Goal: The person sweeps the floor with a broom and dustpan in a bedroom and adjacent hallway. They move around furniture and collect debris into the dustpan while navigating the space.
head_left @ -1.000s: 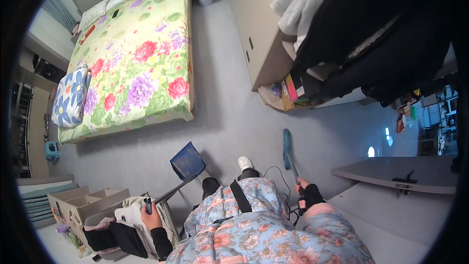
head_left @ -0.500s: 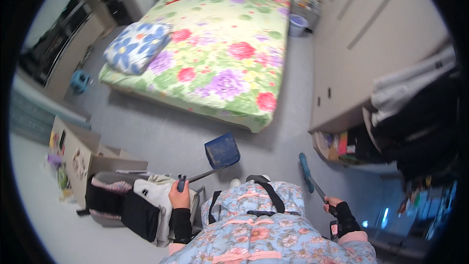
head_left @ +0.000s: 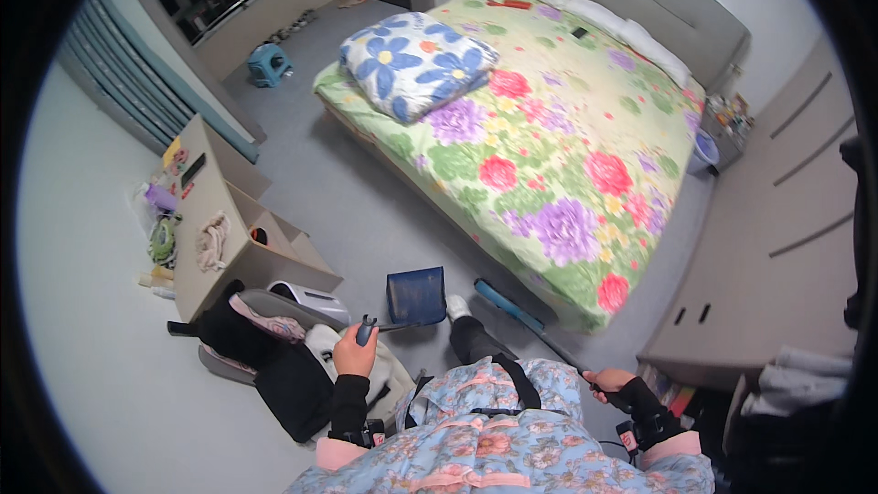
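Note:
My left hand (head_left: 354,354) is closed around the dark handle of a long-handled dustpan, its thumb near the handle's tip. The dustpan (head_left: 416,295) has a blue, dirt-smudged scoop, which rests on the grey floor ahead of me, left of my white shoe (head_left: 456,307). In my right hand (head_left: 610,382) I grip the stick of a broom. The broom's teal head (head_left: 509,303) lies low along the near side of the bed, right of my shoe. A gap of floor separates the broom head from the scoop.
A bed (head_left: 576,183) with a flowered sheet and a folded quilt (head_left: 416,64) fills the far middle. To the left stand a desk (head_left: 210,220) and a chair (head_left: 274,375) heaped with clothes. A wardrobe (head_left: 759,247) lines the right. Beyond the desk sits a blue stool (head_left: 269,65).
My view has turned left, and one leg now shows stepped forward. The broom has swung from my right side to the bed's near edge, closer to the dustpan. Both hands keep their grip.

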Demonstrator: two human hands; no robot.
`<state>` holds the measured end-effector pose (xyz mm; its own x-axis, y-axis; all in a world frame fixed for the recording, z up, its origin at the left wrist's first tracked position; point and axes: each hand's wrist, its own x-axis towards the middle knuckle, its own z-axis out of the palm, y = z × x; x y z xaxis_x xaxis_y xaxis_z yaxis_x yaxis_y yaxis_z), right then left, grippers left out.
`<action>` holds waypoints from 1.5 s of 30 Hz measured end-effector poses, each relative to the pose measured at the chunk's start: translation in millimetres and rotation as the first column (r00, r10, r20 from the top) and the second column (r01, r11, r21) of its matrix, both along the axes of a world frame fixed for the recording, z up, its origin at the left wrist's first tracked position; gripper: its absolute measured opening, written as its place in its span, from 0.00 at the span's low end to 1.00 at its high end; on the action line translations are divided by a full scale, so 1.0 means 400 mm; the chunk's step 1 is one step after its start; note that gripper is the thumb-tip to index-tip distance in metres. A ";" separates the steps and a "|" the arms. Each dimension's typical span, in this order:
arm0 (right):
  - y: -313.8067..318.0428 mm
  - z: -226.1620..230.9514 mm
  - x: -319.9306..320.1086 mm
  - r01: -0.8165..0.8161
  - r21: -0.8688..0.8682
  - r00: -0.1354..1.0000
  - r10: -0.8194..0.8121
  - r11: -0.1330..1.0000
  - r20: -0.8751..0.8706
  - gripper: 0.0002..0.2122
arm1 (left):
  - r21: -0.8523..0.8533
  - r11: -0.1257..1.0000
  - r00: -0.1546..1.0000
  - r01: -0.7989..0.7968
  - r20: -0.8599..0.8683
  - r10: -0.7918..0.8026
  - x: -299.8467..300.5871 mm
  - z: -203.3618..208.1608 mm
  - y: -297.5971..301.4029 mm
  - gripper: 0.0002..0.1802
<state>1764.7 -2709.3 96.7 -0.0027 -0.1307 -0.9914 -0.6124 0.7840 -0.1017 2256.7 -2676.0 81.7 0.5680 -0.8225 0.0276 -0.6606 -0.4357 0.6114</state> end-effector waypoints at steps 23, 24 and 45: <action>-1.237 -0.049 1.387 -0.050 0.069 0.887 0.012 0.996 0.461 0.17 | 0.006 0.913 0.909 -0.408 0.090 0.406 0.808 0.047 -0.707 0.14; -1.265 -0.050 1.471 -0.037 0.067 0.884 0.001 0.997 0.468 0.17 | 0.022 0.914 0.912 -0.405 0.083 0.402 0.866 0.050 -0.743 0.14; -2.215 -0.096 2.585 0.038 0.030 0.757 -0.049 0.999 0.652 0.17 | -0.034 0.890 0.859 -0.455 0.248 0.449 1.899 0.043 -1.629 0.16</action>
